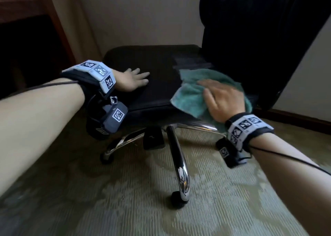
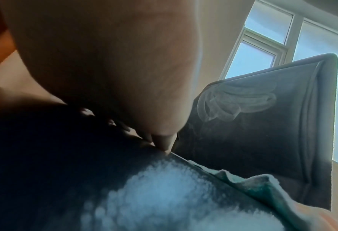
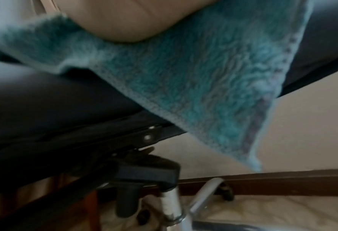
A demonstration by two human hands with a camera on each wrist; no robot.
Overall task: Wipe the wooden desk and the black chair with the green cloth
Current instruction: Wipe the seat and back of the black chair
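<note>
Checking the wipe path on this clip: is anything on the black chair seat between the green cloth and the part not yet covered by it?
Only the left hand, resting flat on the black padded chair seat left of the fluffy green cloth under the right hand.

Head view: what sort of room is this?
Probably an office or hotel room: a black swivel chair on a chrome wheeled base, patterned carpet, and a wooden desk at left.
</note>
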